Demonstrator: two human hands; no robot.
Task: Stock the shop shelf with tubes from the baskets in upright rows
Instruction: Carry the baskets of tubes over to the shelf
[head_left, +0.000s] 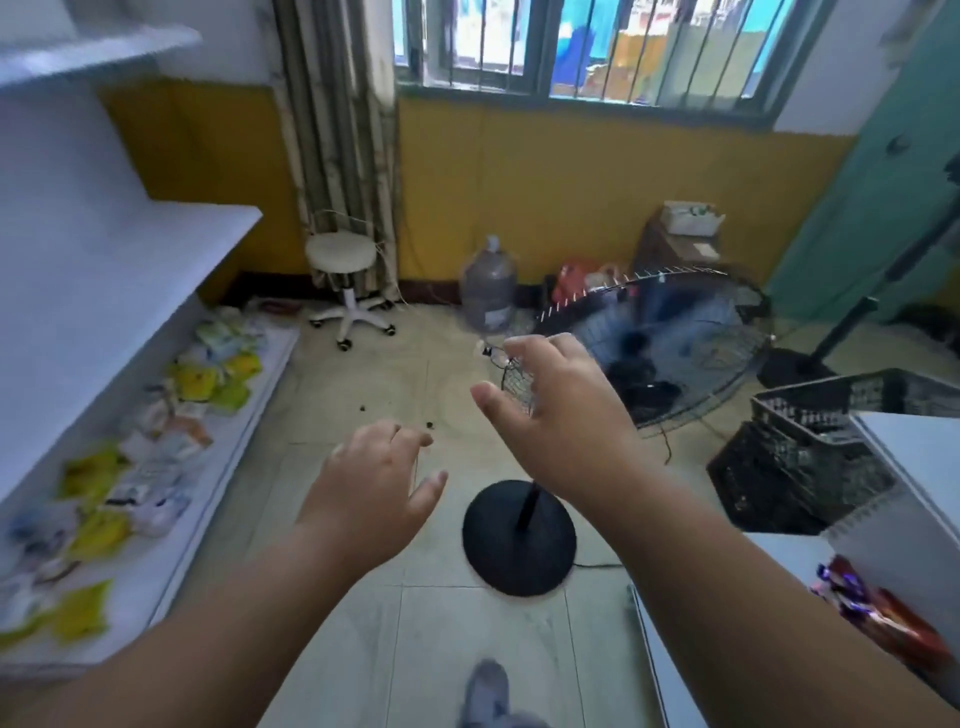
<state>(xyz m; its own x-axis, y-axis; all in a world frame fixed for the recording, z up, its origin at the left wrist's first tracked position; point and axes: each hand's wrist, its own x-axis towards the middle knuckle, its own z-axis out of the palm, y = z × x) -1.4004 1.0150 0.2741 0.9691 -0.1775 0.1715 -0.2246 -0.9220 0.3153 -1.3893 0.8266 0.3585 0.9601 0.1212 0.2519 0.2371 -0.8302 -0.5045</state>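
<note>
Reaching out over the floor, the left hand (376, 486) and right hand (558, 410) both hang empty with fingers loosely spread. Stocking looks barely started: the shelf (171, 525) at left carries only blurred packs lying flat, with no upright rows showing. No tubes can be made out; the black baskets (810, 447) sit stacked at right, contents unclear.

Both hands reach forward over the tiled floor (363, 374), holding nothing: the left hand (376, 493) with loosely curled fingers (410, 441), the right hand (561, 415) spread before a tilted floor fan (675, 338). Blurred packets (202, 384) lie on the white shelf (208, 467) at left; black baskets (810, 457) stand at right.
</note>
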